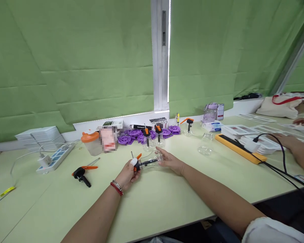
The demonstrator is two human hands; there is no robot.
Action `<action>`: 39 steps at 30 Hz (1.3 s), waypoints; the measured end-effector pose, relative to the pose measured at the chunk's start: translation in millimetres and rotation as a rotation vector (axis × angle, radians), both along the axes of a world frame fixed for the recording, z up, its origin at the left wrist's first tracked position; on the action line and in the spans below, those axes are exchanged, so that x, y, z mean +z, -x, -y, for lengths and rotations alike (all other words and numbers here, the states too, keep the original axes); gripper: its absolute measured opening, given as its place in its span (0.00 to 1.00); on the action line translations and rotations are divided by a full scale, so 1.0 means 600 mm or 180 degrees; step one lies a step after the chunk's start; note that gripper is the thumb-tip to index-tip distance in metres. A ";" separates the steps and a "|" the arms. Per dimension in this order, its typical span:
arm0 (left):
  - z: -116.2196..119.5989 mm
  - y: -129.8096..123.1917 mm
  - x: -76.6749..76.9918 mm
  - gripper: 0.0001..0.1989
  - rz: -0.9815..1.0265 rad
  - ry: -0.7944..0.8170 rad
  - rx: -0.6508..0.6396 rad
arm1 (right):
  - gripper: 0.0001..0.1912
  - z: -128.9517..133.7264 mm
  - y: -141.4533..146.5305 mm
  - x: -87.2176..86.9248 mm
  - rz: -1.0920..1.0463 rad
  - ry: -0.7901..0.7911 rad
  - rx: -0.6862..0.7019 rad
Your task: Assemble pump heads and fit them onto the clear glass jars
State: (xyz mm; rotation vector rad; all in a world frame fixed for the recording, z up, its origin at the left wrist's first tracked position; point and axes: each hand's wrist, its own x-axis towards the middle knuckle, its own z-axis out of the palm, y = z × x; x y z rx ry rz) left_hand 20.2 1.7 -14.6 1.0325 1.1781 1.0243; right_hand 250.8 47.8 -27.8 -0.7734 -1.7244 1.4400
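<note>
My left hand (129,172) is closed around the black and orange spout head of a clear glass bottle (152,164), which lies tilted on its side above the table. My right hand (171,162) holds the rounded glass base, its fingers around the end. A dark tube or stem shows through the glass. Left of my hands lies a loose black spout head (81,174) with an orange lever and a thin metal spout. Beyond my hands, two glass bottles (148,145) with similar heads stand upright, and another capped bottle (188,130) stands farther right.
A glass bottle without a head (205,150) sits right of centre. Purple plastic discs (135,135) and an orange-lidded container (90,143) line the back. Power strips (57,158) and an orange one (239,148) with cables flank the space. Another person's hand (290,141) rests near white stacked frames.
</note>
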 end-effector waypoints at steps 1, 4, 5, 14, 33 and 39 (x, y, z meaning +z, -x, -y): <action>0.000 0.001 0.000 0.18 -0.0027 -0.0001 -0.0015 | 0.45 -0.001 0.000 0.000 0.0015 0.0033 -0.0040; 0.002 0.000 0.001 0.17 -0.0083 -0.0014 -0.0071 | 0.35 -0.006 0.004 -0.003 0.0201 0.0060 -0.0276; 0.003 -0.001 0.001 0.17 -0.0084 -0.0019 -0.0093 | 0.33 -0.007 0.006 -0.005 0.0284 0.0046 -0.0351; -0.003 0.007 -0.002 0.18 -0.0022 -0.0093 0.0031 | 0.41 -0.004 -0.012 0.002 0.0052 0.0162 0.0048; -0.008 0.011 -0.008 0.20 -0.0011 -0.0075 -0.0057 | 0.32 -0.021 0.002 -0.020 0.0360 0.0402 -0.0286; -0.013 0.012 -0.012 0.18 0.0122 -0.0057 -0.0001 | 0.37 -0.013 -0.013 -0.010 0.0072 0.0361 -0.0040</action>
